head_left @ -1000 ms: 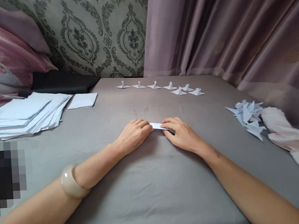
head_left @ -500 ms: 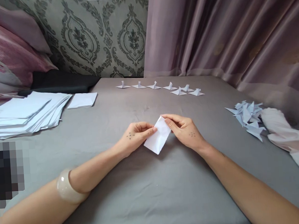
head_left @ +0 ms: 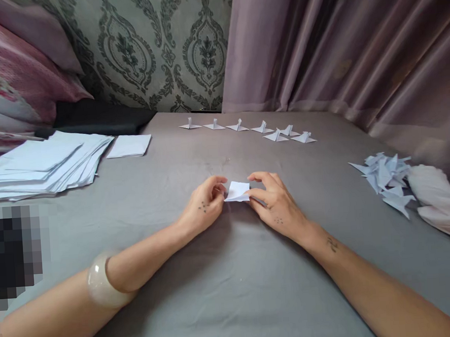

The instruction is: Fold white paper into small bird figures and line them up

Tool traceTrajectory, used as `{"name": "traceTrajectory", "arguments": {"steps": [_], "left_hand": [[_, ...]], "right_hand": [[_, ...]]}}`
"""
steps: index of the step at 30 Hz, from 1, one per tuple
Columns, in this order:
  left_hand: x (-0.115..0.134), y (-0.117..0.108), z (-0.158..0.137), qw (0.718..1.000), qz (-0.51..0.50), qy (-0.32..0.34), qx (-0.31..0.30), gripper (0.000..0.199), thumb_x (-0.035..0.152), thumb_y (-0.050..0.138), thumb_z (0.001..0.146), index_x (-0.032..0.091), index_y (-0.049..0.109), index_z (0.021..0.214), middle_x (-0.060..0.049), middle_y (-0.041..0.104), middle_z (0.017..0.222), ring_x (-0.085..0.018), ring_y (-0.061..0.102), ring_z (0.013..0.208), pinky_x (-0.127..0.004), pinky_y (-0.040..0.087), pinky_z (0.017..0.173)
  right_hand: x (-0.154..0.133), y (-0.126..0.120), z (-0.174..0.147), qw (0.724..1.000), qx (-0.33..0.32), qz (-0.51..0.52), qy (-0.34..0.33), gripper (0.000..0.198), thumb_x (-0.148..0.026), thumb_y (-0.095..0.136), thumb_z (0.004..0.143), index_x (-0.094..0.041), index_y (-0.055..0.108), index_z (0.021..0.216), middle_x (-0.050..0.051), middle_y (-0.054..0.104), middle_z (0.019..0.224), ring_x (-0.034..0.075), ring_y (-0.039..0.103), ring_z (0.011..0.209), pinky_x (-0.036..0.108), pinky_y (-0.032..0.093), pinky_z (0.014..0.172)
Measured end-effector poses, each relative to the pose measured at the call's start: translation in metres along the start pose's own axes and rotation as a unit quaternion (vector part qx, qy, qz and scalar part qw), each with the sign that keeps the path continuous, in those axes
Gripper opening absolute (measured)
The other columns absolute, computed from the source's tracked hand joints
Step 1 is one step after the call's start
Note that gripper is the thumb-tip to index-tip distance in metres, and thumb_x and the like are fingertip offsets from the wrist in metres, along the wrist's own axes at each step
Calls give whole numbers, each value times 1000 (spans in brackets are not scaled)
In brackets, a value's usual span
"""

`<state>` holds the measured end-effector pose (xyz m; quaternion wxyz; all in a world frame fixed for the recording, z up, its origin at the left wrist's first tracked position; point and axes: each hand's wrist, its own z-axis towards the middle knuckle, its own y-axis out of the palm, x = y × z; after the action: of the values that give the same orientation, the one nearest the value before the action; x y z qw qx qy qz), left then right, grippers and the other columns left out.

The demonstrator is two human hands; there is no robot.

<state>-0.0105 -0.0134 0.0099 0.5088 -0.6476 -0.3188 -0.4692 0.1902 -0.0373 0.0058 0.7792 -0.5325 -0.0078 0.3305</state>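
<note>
Right hand (head_left: 276, 203): pinching paper (head_left: 237, 190) at its 4 o'clock corner.
Left hand (head_left: 204, 204): curling at the 8 o'clock edge; cannot tell if gripping.
Paper: sitting between both hands.
Birds (head_left: 263, 127): 7 standing towards 12 o'clock.

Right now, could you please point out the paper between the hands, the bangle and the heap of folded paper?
Paper (head_left: 238, 189): head view, middle of its upper face.
Bangle (head_left: 101, 284): head view, its outer surface.
Heap (head_left: 387, 172): head view, near its middle.
</note>
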Motion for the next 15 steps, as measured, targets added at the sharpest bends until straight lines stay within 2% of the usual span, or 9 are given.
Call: {"name": "traceTrajectory", "arguments": {"steps": [2,4,8,12,15], "left_hand": [[0,-2,-2,993,102,60,1,28,8,47,77,18,64,98,-6,57,100,-11,53,70,-27,47,67],[-2,-4,-2,985,146,84,-25,27,7,49,73,17,67,91,-7,54,104,-12,53,75,-28,48,70],[-5,-5,4,986,151,70,-27,15,23,57,78,16,67,85,-8,55,104,-14,54,75,-30,48,69],[-3,-5,13,989,140,49,-17,22,32,55,84,16,68,77,-8,58,99,-15,56,78,-33,49,77],[2,-4,16,987,157,35,-9,23,32,57,84,15,67,72,-7,59,95,-16,57,81,-35,47,81]], "right_hand": [[0,2,-1,998,-27,33,35,15,-24,58,87,-24,73,88,7,58,115,22,50,106,36,46,91],[-1,3,-1,995,-35,58,75,15,-27,59,87,-24,73,88,6,60,111,21,51,103,35,47,89],[-5,5,1,986,-26,74,150,18,-30,57,87,-24,73,81,6,61,109,21,54,102,35,48,86],[-8,5,4,971,-22,85,220,23,-32,55,86,-21,69,71,8,60,110,22,56,104,34,49,80],[-8,7,6,968,-14,77,238,24,-32,56,84,-21,67,67,8,61,109,23,56,103,37,47,83]]}}
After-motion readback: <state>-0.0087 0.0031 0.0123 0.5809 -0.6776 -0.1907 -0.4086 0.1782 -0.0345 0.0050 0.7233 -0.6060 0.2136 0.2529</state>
